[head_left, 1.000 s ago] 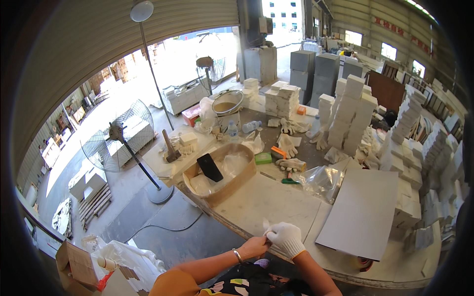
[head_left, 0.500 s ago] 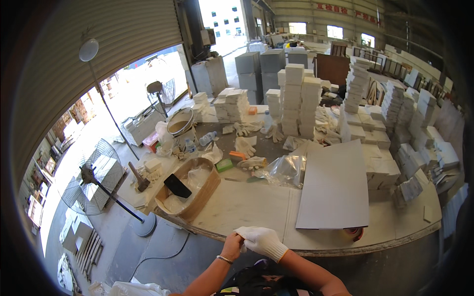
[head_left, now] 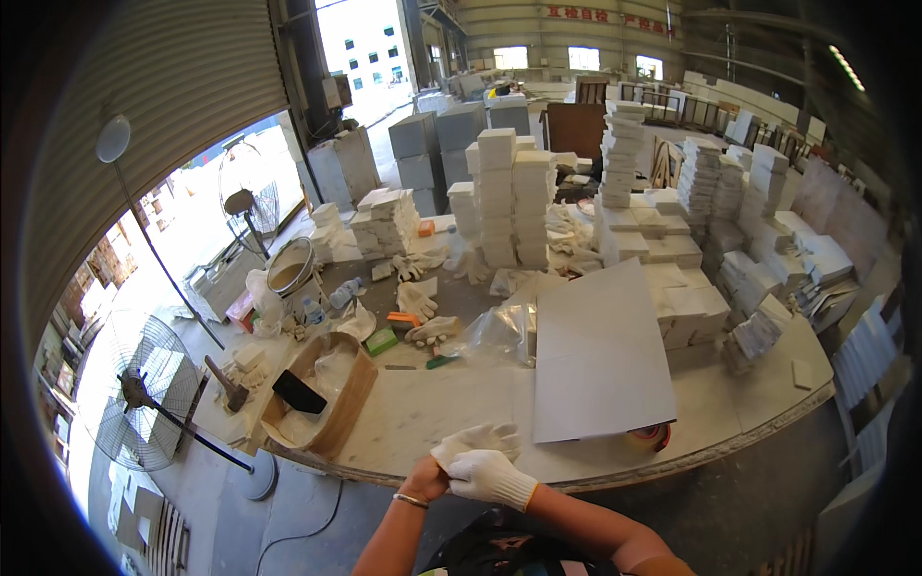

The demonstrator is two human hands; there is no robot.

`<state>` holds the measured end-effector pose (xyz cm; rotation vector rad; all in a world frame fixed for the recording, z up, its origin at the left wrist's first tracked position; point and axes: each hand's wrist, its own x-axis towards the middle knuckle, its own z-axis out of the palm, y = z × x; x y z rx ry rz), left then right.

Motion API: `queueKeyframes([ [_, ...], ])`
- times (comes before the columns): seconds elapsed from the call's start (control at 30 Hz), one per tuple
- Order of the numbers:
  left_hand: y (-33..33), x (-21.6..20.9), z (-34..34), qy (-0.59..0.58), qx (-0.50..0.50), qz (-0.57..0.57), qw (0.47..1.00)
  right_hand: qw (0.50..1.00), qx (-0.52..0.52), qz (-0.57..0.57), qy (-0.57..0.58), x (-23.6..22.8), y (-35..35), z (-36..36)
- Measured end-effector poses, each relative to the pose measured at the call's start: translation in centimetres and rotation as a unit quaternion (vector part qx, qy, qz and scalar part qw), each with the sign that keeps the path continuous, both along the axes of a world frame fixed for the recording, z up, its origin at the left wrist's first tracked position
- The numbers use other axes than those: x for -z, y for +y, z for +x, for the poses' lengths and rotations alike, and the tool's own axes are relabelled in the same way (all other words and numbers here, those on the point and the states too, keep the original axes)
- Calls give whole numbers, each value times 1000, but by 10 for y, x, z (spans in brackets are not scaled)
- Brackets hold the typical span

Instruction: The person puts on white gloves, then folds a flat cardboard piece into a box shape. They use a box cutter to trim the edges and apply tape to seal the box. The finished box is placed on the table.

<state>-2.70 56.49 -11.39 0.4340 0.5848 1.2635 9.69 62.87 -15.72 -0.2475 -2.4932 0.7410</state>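
Note:
A loose white work glove [head_left: 480, 438] is held between my two hands just over the table's near edge. My left hand [head_left: 426, 479], bare with a bracelet at the wrist, is closed on one end of it. My right hand [head_left: 492, 479] wears a matching white glove and grips the loose one from beside it. The loose glove's fingers point away to the right. Partly hidden by the gloved hand, the exact fingertip hold cannot be made out.
On the table [head_left: 423, 413], a wooden tub [head_left: 351, 394] holds plastic and a black phone [head_left: 299, 392]. A large white panel [head_left: 600, 355] lies right of my hands. White slab stacks [head_left: 497, 192] stand behind. A mallet [head_left: 226, 384] lies far left, near a standing fan [head_left: 136, 389].
The loose glove has come into clear view, spread above my right hand. The view has turned, so the table things sit further left. Both hands remain together.

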Motion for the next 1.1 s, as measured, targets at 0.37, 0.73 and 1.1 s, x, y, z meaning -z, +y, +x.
queueKeyframes([
  [0.37, 46, 35, -12, 2, -214, 143, 966, 999, -28, -30, -22, -37, 22, -4],
  [0.73, 45, 49, -4, -126, 187, 21, 974, 994, -80, -69, 11, 8, 13, 0],
  [1.1, 75, 42, -9, -83, -117, 163, 976, 996, -71, -41, -42, -41, 25, 3],
])
